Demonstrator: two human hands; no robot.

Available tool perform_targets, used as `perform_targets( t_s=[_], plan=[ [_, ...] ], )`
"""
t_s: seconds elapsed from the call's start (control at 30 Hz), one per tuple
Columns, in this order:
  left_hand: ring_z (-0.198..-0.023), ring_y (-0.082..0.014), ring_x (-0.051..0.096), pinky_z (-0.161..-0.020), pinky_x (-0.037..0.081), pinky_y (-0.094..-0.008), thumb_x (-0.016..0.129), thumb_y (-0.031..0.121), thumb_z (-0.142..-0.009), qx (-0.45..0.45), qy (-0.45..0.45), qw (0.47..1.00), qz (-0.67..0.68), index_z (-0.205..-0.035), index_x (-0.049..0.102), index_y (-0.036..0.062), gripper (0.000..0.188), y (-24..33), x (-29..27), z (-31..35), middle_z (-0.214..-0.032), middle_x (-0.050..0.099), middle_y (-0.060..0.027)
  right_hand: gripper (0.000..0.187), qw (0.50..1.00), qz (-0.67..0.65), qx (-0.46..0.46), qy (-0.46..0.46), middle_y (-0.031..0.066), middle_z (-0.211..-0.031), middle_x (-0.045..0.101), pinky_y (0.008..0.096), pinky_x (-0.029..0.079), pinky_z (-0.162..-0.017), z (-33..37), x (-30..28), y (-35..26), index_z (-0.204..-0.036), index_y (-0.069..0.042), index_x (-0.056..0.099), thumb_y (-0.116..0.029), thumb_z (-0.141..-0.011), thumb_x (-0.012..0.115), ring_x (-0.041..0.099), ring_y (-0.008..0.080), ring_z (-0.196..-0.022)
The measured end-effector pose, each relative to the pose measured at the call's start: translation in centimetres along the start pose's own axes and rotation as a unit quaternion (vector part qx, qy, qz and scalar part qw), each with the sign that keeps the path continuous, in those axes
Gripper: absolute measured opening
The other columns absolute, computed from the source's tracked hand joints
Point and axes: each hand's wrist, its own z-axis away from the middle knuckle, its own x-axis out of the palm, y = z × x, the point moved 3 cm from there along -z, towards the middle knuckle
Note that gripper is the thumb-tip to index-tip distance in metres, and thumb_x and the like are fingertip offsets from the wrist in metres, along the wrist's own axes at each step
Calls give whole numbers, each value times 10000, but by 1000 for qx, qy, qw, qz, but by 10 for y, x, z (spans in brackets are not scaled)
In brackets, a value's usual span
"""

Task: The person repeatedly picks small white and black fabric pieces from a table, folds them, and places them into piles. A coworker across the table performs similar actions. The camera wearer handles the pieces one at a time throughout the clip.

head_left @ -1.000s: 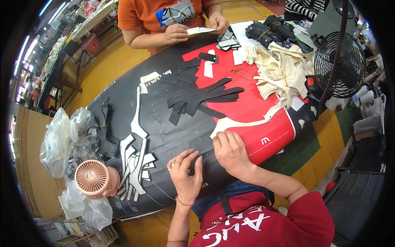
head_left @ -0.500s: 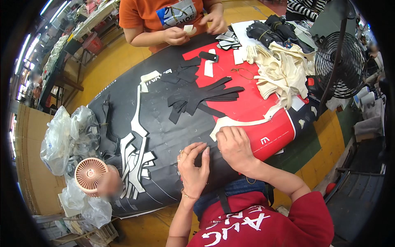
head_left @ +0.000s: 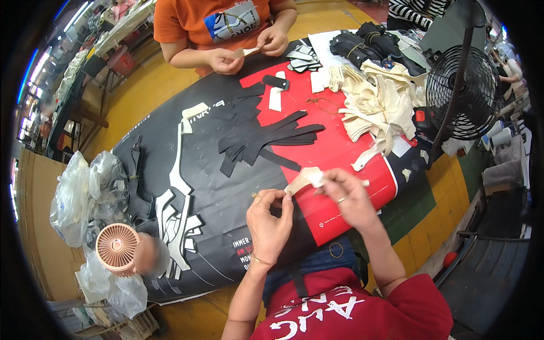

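Both hands, left [head_left: 269,224] and right [head_left: 351,195], pinch one cream strip [head_left: 303,179] in their grip above the bench [head_left: 226,192].

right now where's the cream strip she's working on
In the head view the cream strip is lifted off the table, pinched between the left hand and right hand, over the red part of the table cover.

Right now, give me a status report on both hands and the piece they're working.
Left hand and right hand both pinch the cream strip, lifted off the table cover. Black strips lie beyond, clear of it.
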Motion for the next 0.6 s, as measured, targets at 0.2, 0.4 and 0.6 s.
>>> perform_targets(
  t_s=[0.2,0.4,0.6],
  plan=[
    [-790,-275,649,-707,494,-409,693,171,-832,51,37,988,-138,-810,695,40,132,-1,14,-23,-804,660,-88,234,926,-357,-95,74,64,-1078,618,322,392,-777,14,-119,-41,-1165,-15,580,-190,-1024,515,497,156,-905],
    [-919,-333,637,-801,474,-440,686,179,-850,109,51,958,-258,-950,710,65,153,13,32,-49,-938,673,-146,285,902,-291,-315,57,85,-1172,596,354,379,-808,87,-172,-98,-1262,-13,553,-172,-1029,513,488,181,-916],
    [-1157,-264,619,-1011,458,-398,650,243,-967,77,-180,967,164,-1396,504,-9,519,42,18,-9,-1333,578,-147,206,951,128,-245,137,138,-1201,631,433,499,-931,67,-93,-90,-1096,-30,658,-123,-912,675,617,266,-1077]
  ],
)
